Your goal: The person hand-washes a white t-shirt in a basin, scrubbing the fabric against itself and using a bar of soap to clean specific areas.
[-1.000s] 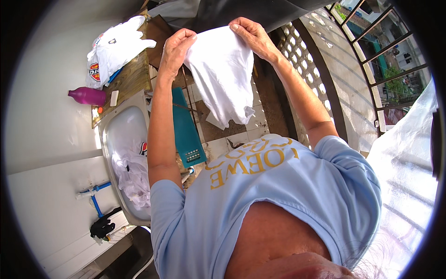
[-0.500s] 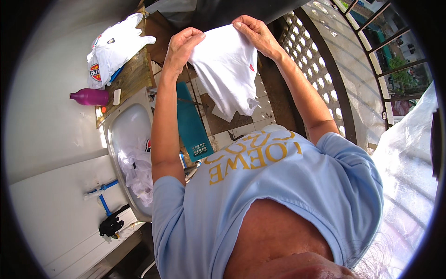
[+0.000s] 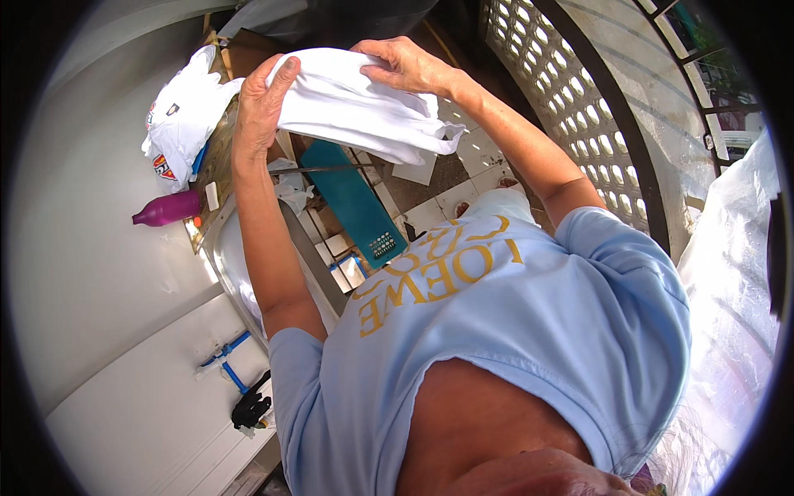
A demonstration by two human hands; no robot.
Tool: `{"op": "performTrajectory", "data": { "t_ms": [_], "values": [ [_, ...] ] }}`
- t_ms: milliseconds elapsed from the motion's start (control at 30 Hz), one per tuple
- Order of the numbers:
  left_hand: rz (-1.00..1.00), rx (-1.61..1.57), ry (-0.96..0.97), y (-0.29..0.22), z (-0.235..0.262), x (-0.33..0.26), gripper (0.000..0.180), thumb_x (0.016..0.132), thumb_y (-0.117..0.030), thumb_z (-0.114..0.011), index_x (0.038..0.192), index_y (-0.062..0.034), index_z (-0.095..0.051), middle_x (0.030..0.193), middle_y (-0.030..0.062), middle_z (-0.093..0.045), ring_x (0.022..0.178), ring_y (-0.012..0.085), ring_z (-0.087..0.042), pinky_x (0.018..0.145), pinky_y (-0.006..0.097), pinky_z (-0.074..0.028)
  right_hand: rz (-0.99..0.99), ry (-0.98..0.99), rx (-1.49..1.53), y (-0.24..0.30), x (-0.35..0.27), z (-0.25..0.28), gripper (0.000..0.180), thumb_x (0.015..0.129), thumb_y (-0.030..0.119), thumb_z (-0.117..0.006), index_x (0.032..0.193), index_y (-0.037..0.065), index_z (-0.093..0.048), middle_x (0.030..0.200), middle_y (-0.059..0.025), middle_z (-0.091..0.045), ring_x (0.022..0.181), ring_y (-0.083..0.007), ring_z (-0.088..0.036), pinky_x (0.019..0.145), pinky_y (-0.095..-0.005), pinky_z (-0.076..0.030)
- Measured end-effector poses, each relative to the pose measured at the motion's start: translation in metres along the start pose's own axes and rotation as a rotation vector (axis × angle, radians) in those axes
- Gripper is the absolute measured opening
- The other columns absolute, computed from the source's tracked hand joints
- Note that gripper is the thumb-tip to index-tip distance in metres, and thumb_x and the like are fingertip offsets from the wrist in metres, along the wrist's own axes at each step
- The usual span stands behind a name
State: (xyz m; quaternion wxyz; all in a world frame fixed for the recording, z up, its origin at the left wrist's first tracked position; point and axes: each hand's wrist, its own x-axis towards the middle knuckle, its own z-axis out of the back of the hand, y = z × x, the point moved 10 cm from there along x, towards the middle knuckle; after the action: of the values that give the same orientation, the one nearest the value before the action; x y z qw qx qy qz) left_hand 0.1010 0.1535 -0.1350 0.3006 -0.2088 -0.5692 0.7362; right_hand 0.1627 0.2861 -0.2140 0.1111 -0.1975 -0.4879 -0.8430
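Observation:
A white shirt (image 3: pixel 356 103) is stretched sideways between my hands, hanging in soft folds above the tiled floor. My left hand (image 3: pixel 263 103) closes on its left end, the thumb laid over the cloth. At the upper right edge of the fabric, my right hand (image 3: pixel 405 66) has its fingers curled and its thumb bent, gripping the cloth. Beyond my left hand, more white clothes (image 3: pixel 186 116) with coloured prints lie piled on a wooden counter (image 3: pixel 222 149).
A purple bottle (image 3: pixel 169 208) and a small white block (image 3: pixel 212 196) are by the counter's near end. Beside my left forearm is a metal sink (image 3: pixel 227 252). A teal plastic panel (image 3: pixel 351 198) stands below the shirt. A perforated block wall (image 3: pixel 571 107) rises at right.
The shirt has swung from hanging downward to a more sideways, folded position. My left hand has moved left and slightly down; my right hand has shifted left. The view has turned a little.

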Motion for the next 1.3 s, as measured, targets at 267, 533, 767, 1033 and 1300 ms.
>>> {"op": "performTrajectory", "data": {
  "t_ms": [267,533,767,1033,1300],
  "values": [
    [-0.076,-0.117,-0.355,-0.043,0.097,-0.026,0.037,0.092,-0.028,-0.059,0.113,0.0023,-0.057,0.108,0.0131,-0.064,0.097,0.0230,-0.062,0.088,0.036,-0.049,-0.303,0.119,0.152,-0.113,-0.048,-0.082,0.034,0.086,0.030,-0.065,0.111,0.007,-0.065,0.102,-0.0138,-0.068,0.092,-0.0278,-0.065,0.084,-0.0382,-0.050],
    [-0.062,-0.043,-0.566,-0.072,0.197,-0.083,0.046,0.090,-0.035,-0.061,0.113,0.0044,-0.055,0.110,0.0171,-0.062,0.100,0.0285,-0.061,0.090,0.042,-0.049,-0.292,0.238,0.397,-0.150,-0.063,-0.125,0.031,0.087,0.031,-0.064,0.108,0.008,-0.068,0.100,-0.0095,-0.069,0.094,-0.0244,-0.064,0.085,-0.0361,-0.049],
    [0.197,0.308,-0.359,-0.004,0.162,-0.101,0.035,0.088,-0.025,-0.067,0.111,-0.0011,-0.058,0.102,0.0091,-0.062,0.087,0.0168,-0.062,0.080,0.032,-0.050,-0.024,0.330,0.348,-0.038,0.000,-0.104,0.032,0.089,0.026,-0.062,0.111,0.003,-0.064,0.106,-0.0112,-0.067,0.099,-0.0269,-0.062,0.084,-0.0375,-0.049],
    [0.360,0.180,0.039,0.085,0.012,-0.086,0.048,0.087,-0.016,-0.067,0.128,0.0025,-0.049,0.113,0.0065,-0.058,0.102,0.0101,-0.051,0.091,0.025,-0.038,0.284,0.490,0.229,0.057,0.025,-0.108,0.030,0.084,0.022,-0.066,0.103,0.000,-0.065,0.099,-0.0144,-0.066,0.092,-0.0306,-0.062,0.078,-0.0397,-0.048],
    [0.355,-0.065,-0.151,0.095,0.022,-0.085,0.034,0.088,-0.014,-0.065,0.116,0.0038,-0.058,0.110,0.0111,-0.062,0.099,0.0168,-0.059,0.089,0.031,-0.046,0.189,0.152,0.562,0.026,0.016,-0.061,0.030,0.087,0.028,-0.065,0.106,0.005,-0.066,0.098,-0.0068,-0.064,0.087,-0.0185,-0.061,0.073,-0.0313,-0.049]
  ]
}}
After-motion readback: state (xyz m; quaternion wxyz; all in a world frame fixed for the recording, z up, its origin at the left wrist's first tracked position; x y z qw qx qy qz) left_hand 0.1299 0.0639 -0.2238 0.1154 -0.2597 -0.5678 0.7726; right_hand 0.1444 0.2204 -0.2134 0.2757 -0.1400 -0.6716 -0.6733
